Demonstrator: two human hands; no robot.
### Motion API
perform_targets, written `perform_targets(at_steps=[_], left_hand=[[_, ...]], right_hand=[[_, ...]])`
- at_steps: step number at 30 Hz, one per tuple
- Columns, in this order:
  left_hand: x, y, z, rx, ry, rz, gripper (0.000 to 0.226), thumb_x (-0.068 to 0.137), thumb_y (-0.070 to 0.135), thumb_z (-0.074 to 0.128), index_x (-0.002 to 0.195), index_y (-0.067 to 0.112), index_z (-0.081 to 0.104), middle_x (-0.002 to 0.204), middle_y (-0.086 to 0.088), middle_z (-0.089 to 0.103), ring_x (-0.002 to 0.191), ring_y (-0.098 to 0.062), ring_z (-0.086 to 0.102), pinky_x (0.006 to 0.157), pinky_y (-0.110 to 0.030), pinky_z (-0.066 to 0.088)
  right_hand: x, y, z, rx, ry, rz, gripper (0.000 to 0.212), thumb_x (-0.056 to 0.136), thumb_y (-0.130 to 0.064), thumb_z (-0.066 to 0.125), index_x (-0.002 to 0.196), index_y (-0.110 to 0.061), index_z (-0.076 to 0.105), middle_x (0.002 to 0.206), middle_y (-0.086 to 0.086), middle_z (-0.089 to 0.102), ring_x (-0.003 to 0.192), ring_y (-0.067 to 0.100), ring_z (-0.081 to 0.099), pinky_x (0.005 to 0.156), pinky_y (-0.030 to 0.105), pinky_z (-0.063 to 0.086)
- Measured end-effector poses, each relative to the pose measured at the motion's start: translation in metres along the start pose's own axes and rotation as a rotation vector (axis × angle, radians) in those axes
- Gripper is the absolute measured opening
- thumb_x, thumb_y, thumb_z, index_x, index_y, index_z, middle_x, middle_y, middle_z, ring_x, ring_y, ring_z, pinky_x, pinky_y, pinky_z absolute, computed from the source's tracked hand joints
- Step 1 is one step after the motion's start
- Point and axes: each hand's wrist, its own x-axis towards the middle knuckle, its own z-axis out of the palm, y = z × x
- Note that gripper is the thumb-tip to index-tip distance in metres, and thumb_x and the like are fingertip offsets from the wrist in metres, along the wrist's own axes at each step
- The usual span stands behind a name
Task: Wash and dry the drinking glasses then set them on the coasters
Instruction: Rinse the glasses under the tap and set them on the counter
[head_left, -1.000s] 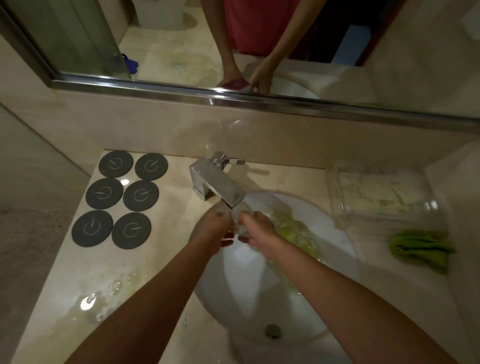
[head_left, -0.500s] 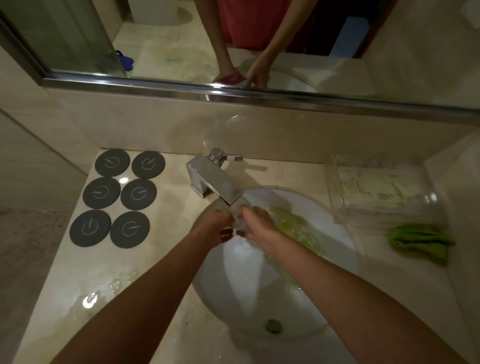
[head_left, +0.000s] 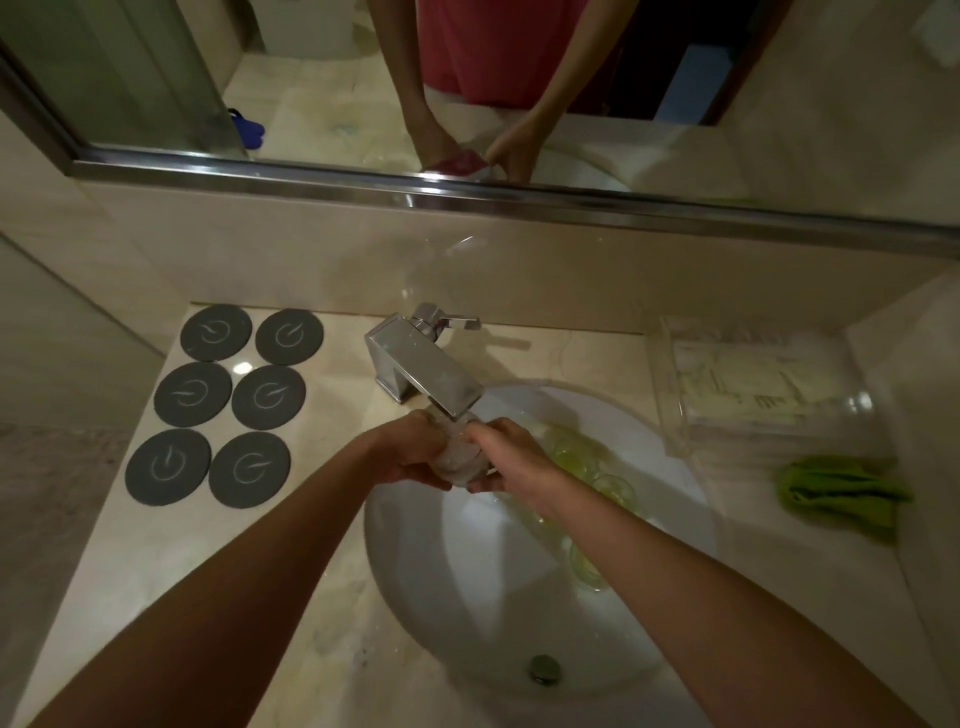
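Observation:
A clear drinking glass (head_left: 460, 457) is held under the spout of the chrome faucet (head_left: 423, 371), over the white sink (head_left: 447, 597). My left hand (head_left: 410, 452) grips it from the left and my right hand (head_left: 506, 457) grips it from the right. Several more glasses (head_left: 582, 457) with a greenish tint lie in the basin behind my right forearm. Several dark round coasters (head_left: 228, 397) sit in two columns on the counter at the left, all bare. A green cloth (head_left: 841, 493) lies on the counter at the right.
A clear plastic container (head_left: 753, 389) stands behind the green cloth at the right. A mirror (head_left: 467, 104) with a metal frame runs along the back wall. Water is pooled on the marble counter in front of the coasters. The drain (head_left: 545, 667) is at the basin's front.
The view has shifted slightly. Both hands stay on the glass under the spout and have turned a little around it.

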Motion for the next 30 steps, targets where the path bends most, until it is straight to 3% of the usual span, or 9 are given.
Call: perform_targets(at_steps=[4,9,13,16,19,22,24,27,30], left_hand=[[0.001,-0.010,0.018,-0.347,-0.061,0.064,0.033,0.083,-0.014,0.045,0.097,0.007,0.065,0.090,-0.013,0.069,0.085,-0.027,0.064,0.089,-0.044,0.049],[0.003,-0.025,0.033,-0.481,0.055,0.188,0.045,0.078,-0.018,0.050,0.110,0.008,0.068,0.107,-0.019,0.072,0.094,-0.035,0.071,0.085,-0.049,0.059],[0.001,-0.010,0.021,0.181,0.326,0.211,0.027,0.086,-0.011,0.050,0.110,0.001,0.058,0.110,-0.018,0.068,0.082,-0.024,0.068,0.071,-0.035,0.058],[-0.001,0.003,0.012,0.471,0.364,0.252,0.036,0.090,-0.006,0.050,0.126,-0.004,0.053,0.119,-0.021,0.061,0.107,-0.034,0.061,0.081,-0.030,0.047],[-0.003,0.001,0.011,0.141,0.284,0.198,0.032,0.090,-0.009,0.050,0.119,0.002,0.058,0.104,-0.013,0.066,0.093,-0.032,0.068,0.078,-0.037,0.057],[-0.010,-0.001,0.028,-0.374,0.158,0.017,0.036,0.086,-0.011,0.041,0.112,0.004,0.061,0.092,-0.016,0.061,0.073,-0.030,0.066,0.071,-0.046,0.060],[-0.015,-0.002,0.039,-0.464,0.057,-0.018,0.036,0.088,-0.005,0.043,0.114,0.006,0.065,0.092,-0.017,0.060,0.074,-0.033,0.065,0.073,-0.051,0.060],[-0.014,-0.006,0.036,-0.293,0.101,0.003,0.028,0.093,0.001,0.049,0.116,0.006,0.065,0.090,-0.016,0.067,0.081,-0.035,0.068,0.081,-0.052,0.060],[-0.005,-0.006,0.021,0.173,0.224,0.030,0.021,0.092,-0.004,0.057,0.112,0.000,0.060,0.090,-0.014,0.068,0.079,-0.031,0.073,0.070,-0.047,0.063]], right_hand=[[0.002,0.010,0.002,-0.003,0.135,-0.048,0.027,0.096,-0.032,0.052,0.112,-0.015,0.065,0.099,0.007,0.070,0.084,0.022,0.069,0.071,0.032,0.063],[-0.001,0.013,0.007,-0.050,0.170,-0.083,0.029,0.092,-0.036,0.047,0.114,-0.024,0.062,0.107,0.008,0.067,0.099,0.028,0.066,0.089,0.050,0.058],[-0.002,0.009,0.001,-0.002,0.005,-0.036,0.030,0.088,-0.019,0.061,0.117,-0.017,0.050,0.114,0.014,0.064,0.102,0.027,0.067,0.084,0.038,0.062],[-0.002,0.004,-0.005,0.063,-0.097,0.014,0.039,0.085,-0.020,0.068,0.115,-0.017,0.043,0.116,0.015,0.060,0.101,0.024,0.064,0.084,0.036,0.062],[-0.002,0.000,-0.005,-0.085,-0.031,-0.027,0.041,0.086,-0.041,0.062,0.117,-0.019,0.045,0.104,0.010,0.068,0.082,0.022,0.067,0.090,0.045,0.060],[-0.001,0.006,0.001,-0.090,0.087,-0.059,0.031,0.092,-0.043,0.051,0.115,-0.022,0.052,0.104,0.008,0.067,0.090,0.027,0.069,0.092,0.050,0.057],[-0.001,0.013,0.006,-0.024,0.150,-0.069,0.023,0.094,-0.038,0.047,0.108,-0.021,0.057,0.101,0.009,0.067,0.094,0.031,0.068,0.090,0.052,0.057],[-0.002,0.019,0.009,-0.017,0.164,-0.102,0.024,0.094,-0.038,0.046,0.105,-0.022,0.061,0.100,0.008,0.069,0.092,0.029,0.069,0.087,0.053,0.059],[-0.001,0.017,0.003,-0.113,0.064,-0.062,0.030,0.096,-0.038,0.052,0.112,-0.017,0.066,0.106,0.010,0.071,0.093,0.027,0.071,0.080,0.046,0.063]])
